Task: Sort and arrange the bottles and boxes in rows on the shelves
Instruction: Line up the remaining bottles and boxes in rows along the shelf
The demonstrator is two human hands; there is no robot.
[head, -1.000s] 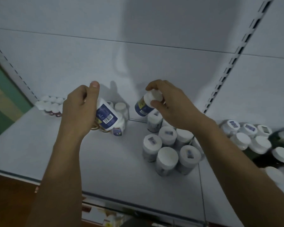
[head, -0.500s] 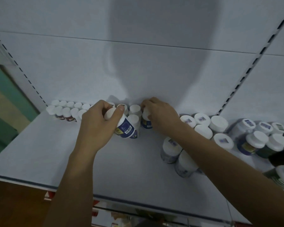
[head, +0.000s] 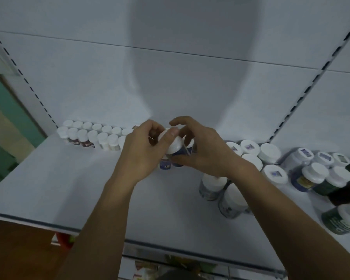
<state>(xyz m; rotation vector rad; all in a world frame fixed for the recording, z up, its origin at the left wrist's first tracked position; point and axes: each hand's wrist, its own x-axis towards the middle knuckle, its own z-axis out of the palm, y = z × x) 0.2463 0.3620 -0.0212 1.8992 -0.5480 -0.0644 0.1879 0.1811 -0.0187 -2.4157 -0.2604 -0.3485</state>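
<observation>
Clasping white-capped bottle (head: 175,148), left hand (head: 141,152), right hand (head: 204,153) — both hands curled round it

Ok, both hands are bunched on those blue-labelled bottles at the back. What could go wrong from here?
1. The left hand and right hand grip the same tight cluster of blue-labelled bottles. A slip could topple one into the small-bottle row beside them.
2. The right forearm crosses just above two loose white-capped bottles. Drawing back low may knock them over.
</observation>
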